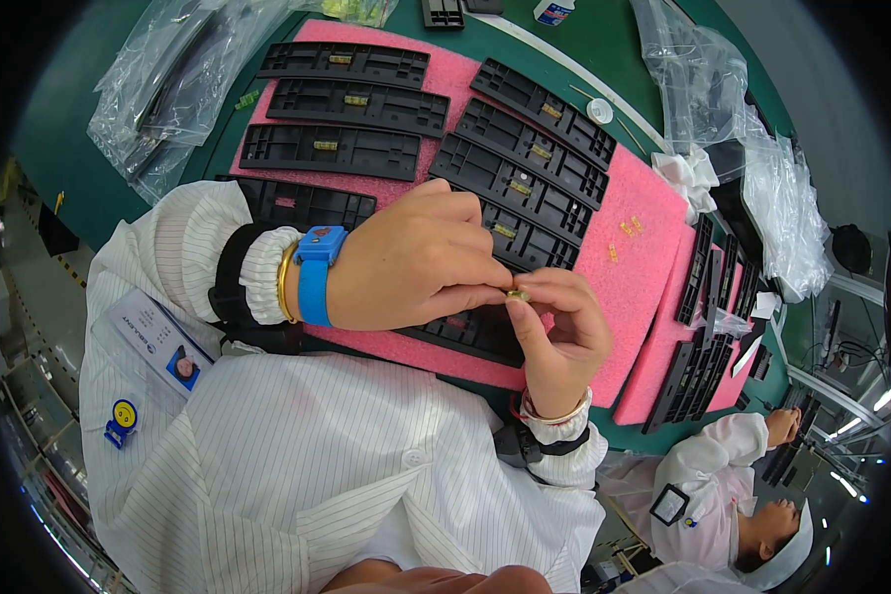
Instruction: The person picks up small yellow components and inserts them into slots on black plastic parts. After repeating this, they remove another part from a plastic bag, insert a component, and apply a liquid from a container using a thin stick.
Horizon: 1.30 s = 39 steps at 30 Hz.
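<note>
My left hand [416,259], with a blue band at its wrist, reaches in from the left with its fingers in a pinch. My right hand [567,332] meets it fingertip to fingertip. Between them they hold a small shiny yellow-green piece [518,295], mostly covered by fingers. Below lies a long black plastic strip [470,335], partly hidden by my left hand. More black strips lie in two columns on a pink foam sheet [629,287]. Several carry a yellow-green piece mid-length, such as the strip [332,148] at left. A few loose yellow pieces [632,227] rest on the foam at right.
Clear plastic bags lie at the far left [173,94] and far right [698,79]. Near the right bags are crumpled white tissue [685,178], a small white cup [600,111] and thin sticks. More black strips [698,366] are stacked on foam at right. Another person [708,485] sits beyond.
</note>
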### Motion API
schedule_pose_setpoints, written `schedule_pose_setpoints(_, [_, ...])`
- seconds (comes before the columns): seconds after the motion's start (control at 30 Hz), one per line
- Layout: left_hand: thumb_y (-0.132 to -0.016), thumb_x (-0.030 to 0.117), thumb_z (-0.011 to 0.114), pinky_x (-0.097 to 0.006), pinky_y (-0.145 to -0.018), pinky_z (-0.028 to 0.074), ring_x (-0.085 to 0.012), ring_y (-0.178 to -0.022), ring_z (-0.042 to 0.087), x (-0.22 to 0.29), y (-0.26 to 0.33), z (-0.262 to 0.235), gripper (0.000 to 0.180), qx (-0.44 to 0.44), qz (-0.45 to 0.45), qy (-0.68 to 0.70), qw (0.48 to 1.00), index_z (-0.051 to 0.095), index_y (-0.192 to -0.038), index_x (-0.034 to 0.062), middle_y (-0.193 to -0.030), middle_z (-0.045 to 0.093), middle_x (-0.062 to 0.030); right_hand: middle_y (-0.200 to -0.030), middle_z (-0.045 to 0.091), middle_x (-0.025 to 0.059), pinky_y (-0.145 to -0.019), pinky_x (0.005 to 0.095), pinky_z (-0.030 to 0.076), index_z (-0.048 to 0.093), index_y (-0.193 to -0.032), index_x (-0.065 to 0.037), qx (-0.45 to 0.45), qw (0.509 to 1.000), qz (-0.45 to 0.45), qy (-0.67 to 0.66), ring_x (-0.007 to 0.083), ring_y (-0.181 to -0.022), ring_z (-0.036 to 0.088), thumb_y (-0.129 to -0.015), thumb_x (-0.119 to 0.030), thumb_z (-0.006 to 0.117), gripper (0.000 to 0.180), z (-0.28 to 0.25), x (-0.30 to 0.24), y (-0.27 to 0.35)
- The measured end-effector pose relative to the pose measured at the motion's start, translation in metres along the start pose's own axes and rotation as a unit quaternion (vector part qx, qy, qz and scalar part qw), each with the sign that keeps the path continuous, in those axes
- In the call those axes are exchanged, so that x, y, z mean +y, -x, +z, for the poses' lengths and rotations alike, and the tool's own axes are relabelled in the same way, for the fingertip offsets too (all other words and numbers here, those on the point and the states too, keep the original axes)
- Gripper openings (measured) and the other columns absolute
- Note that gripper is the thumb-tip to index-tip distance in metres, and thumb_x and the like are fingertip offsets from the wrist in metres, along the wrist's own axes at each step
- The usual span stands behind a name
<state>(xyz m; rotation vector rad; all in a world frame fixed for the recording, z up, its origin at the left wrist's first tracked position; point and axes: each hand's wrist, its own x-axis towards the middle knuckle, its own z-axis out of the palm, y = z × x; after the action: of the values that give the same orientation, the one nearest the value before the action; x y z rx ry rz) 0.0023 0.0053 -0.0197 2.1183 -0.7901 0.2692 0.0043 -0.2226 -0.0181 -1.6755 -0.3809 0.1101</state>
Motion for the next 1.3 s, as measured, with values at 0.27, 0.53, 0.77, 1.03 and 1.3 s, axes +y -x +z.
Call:
schedule_pose_setpoints(0.27, [-0.084, 0.014, 0.081, -0.038, -0.077, 0.041, -0.024, -0.087, 0.057, 0.0028, -0.0033, -0.002, 0.017, 0.018, -0.038, 0.019, 0.999, 0.077, -0.101, 0.0119, -0.088, 0.066, -0.0002, -0.098, 0.075, 0.0147, -0.075, 0.0285, 0.056, 0.074, -0.098, 0.004, 0.035, 0.997, -0.048, 0.058, 0.0186, -0.087, 0.071, -0.081, 0.01, 0.083, 0.02, -0.0009, 0.0033, 0.0016])
schedule_pose_setpoints(0.53, [-0.083, 0.014, 0.082, -0.038, -0.077, 0.043, -0.0246, -0.087, 0.056, -0.0002, -0.0024, -0.0005, 0.022, 0.026, -0.025, 0.033, 0.999, 0.078, -0.105, 0.0111, -0.086, 0.065, -0.001, -0.096, 0.074, 0.0133, -0.074, 0.0281, 0.055, 0.077, -0.098, 0.003, 0.022, 0.994, -0.059, 0.086, 0.02, -0.087, 0.071, -0.079, 0.009, 0.085, 0.022, -0.0009, -0.0011, -0.0008])
schedule_pose_setpoints(0.77, [-0.083, 0.012, 0.082, -0.037, -0.076, 0.043, -0.0246, -0.086, 0.056, -0.0017, -0.0017, 0.0001, 0.02, 0.027, -0.019, 0.037, 0.999, 0.079, -0.102, 0.0102, -0.085, 0.065, -0.0007, -0.092, 0.073, 0.0113, -0.069, 0.0265, 0.052, 0.078, -0.097, 0.003, 0.021, 0.994, -0.036, 0.102, 0.0178, -0.082, 0.068, -0.078, 0.008, 0.086, 0.022, -0.0012, -0.0015, 0.0012])
schedule_pose_setpoints(1.03, [-0.084, 0.012, 0.082, -0.038, -0.075, 0.043, -0.0253, -0.086, 0.056, -0.0031, -0.0013, 0.0013, 0.018, 0.029, -0.018, 0.045, 0.998, 0.079, -0.102, 0.0098, -0.085, 0.066, -0.001, -0.091, 0.072, 0.0101, -0.065, 0.0245, 0.05, 0.078, -0.097, 0.002, 0.016, 0.994, -0.035, 0.104, 0.0147, -0.078, 0.065, -0.078, 0.008, 0.086, 0.021, -0.0013, -0.0008, 0.0011])
schedule_pose_setpoints(1.3, [-0.086, 0.012, 0.081, -0.038, -0.077, 0.043, -0.0262, -0.086, 0.055, -0.0033, -0.0015, 0.0018, 0.016, 0.026, -0.023, 0.06, 0.998, 0.079, -0.102, 0.0092, -0.084, 0.067, -0.0015, -0.09, 0.071, 0.0096, -0.063, 0.0239, 0.05, 0.078, -0.097, 0.002, 0.016, 0.995, -0.035, 0.097, 0.0137, -0.077, 0.064, -0.078, 0.008, 0.087, 0.022, -0.0011, -0.001, 0.0009])
